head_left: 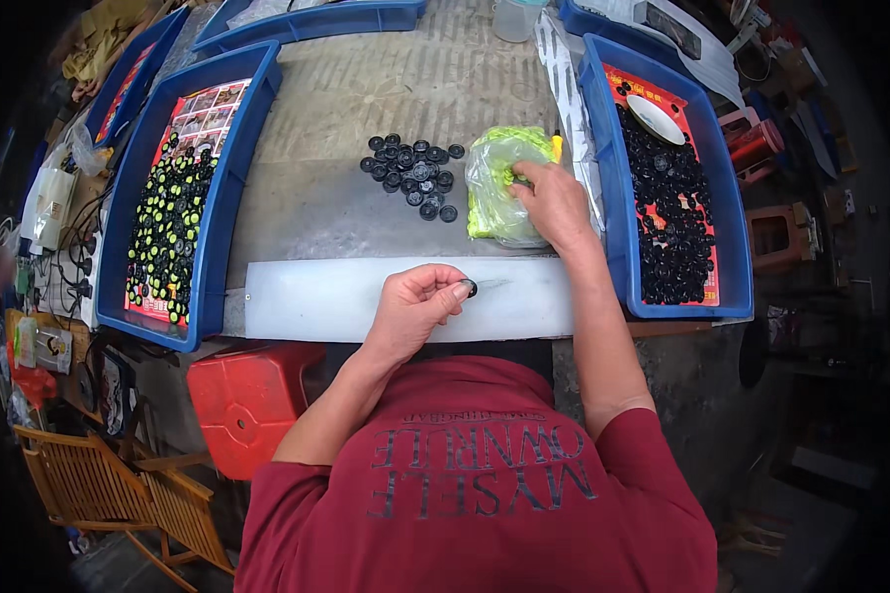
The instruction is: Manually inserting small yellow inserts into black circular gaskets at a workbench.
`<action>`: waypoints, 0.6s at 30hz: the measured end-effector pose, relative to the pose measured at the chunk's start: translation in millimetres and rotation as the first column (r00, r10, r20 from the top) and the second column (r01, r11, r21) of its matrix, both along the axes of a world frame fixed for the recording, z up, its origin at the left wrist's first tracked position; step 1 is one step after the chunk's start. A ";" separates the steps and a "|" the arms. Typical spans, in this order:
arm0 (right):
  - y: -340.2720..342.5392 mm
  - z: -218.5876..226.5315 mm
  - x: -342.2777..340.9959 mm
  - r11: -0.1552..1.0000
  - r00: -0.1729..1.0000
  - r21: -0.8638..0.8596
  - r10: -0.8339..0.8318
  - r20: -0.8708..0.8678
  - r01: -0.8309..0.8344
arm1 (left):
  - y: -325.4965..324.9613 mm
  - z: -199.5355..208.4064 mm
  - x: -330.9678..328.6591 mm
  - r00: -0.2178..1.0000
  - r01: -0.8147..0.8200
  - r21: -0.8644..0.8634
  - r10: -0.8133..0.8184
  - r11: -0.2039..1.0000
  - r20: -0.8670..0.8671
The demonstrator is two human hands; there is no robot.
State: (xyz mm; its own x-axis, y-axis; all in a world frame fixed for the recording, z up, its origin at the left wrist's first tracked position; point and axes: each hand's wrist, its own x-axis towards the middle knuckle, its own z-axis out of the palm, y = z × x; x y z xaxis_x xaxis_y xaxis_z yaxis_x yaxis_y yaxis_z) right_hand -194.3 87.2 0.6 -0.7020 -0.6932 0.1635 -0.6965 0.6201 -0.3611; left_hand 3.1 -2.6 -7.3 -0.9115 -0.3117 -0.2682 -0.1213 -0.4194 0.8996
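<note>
My left hand (420,304) is over the white board at the table's front edge, pinching a small black disc (469,289) between thumb and fingers. Farther right, my right hand (556,203) reaches into a clear plastic bag (494,203) of bright yellow-green pieces (509,143). Its thumb and fingertips are drawn together at the bag's mouth; whatever lies between them is too small to name. Left of the bag, a loose pile of black discs (405,170) lies on the table.
A blue tray (229,198) at left holds many black discs with yellow-green centres. The right blue tray (618,198) contains plain black ones and a white oval dish (655,121). The white board (307,301) lies along the front edge. Below stands a red stool (242,410).
</note>
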 end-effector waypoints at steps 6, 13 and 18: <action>0.1 -11.9 -1.4 0.998 0.997 0.027 0.064 -0.046 -0.063 | 2.7 1.8 -1.2 1.000 0.021 -0.019 -0.021 1.000 -0.007; 2.0 -8.7 -1.1 0.996 0.996 -0.055 0.062 -0.057 -0.065 | 0.0 0.8 2.1 1.000 0.020 -0.011 -0.020 1.000 0.005; 0.5 -4.8 0.5 0.997 0.996 0.014 0.077 -0.037 -0.076 | 3.4 0.3 2.2 1.000 0.028 -0.022 -0.028 0.999 -0.004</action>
State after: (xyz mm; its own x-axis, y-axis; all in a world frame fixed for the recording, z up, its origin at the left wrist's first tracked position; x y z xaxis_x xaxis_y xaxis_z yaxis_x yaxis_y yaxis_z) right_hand -193.8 87.7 -4.1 -0.6403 -0.7468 0.1797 -0.7550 0.5689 -0.3260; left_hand 5.3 0.8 -7.0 -0.9211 -0.2921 -0.2572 -0.1282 -0.3961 0.9092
